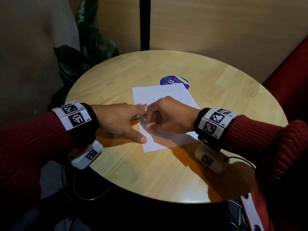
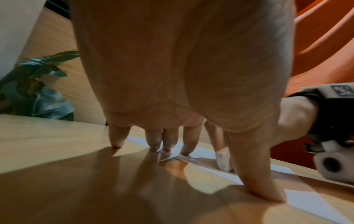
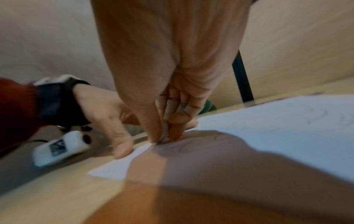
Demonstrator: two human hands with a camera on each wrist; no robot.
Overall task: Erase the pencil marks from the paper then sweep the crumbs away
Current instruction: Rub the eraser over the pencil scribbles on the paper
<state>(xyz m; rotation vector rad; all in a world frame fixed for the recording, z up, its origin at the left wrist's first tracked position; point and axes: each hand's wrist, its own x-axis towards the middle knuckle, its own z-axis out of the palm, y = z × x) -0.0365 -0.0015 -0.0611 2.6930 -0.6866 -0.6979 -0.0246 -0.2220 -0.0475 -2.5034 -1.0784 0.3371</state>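
A white sheet of paper (image 1: 163, 94) lies on the round wooden table (image 1: 166, 172), with faint pencil marks (image 3: 316, 115) on it. My left hand (image 1: 133, 121) lies flat, fingers spread. Its thumb and several fingertips (image 2: 185, 150) press the paper's left edge (image 2: 201, 153); the little finger is on the wood. My right hand (image 1: 155, 120) is curled over the paper's left-middle. It pinches a small white eraser (image 2: 223, 160) whose end touches the sheet. In the right wrist view the eraser (image 3: 162, 138) barely shows between thumb and fingers. I can make out no crumbs.
A round purple sticker (image 1: 175, 82) sits just beyond the paper's far edge. A leafy plant (image 1: 86, 52) stands past the table's left rim, a black post (image 1: 145, 22) behind it, and a red seat (image 1: 293, 72) at the right. Bare wood surrounds the sheet.
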